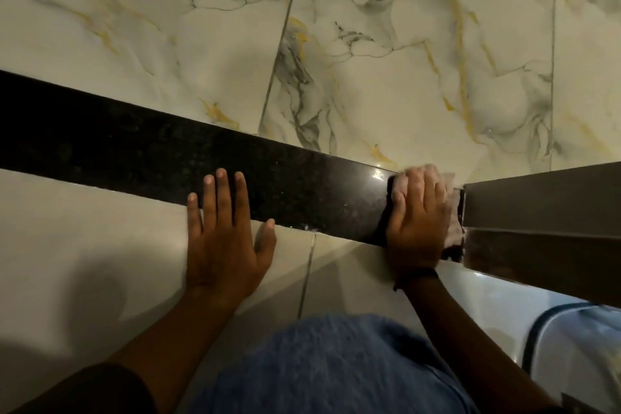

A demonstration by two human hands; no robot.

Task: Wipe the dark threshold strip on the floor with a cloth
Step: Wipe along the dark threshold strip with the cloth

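Observation:
The dark speckled threshold strip (134, 148) runs across the floor from the left edge down to the right. My right hand (418, 215) presses flat on a pale cloth (452, 208) at the strip's right end, right beside a door frame; most of the cloth is hidden under the hand. My left hand (223, 232) lies flat with fingers spread, fingertips on the strip and palm on the plain tile in front of it. It holds nothing.
A grey-brown door frame (544, 208) blocks the strip's right end. Marble-patterned tiles (369, 60) lie beyond the strip, plain pale tiles (84, 245) on the near side. My blue-clad knee (329, 366) is at the bottom, a white object with a dark line (571, 346) at lower right.

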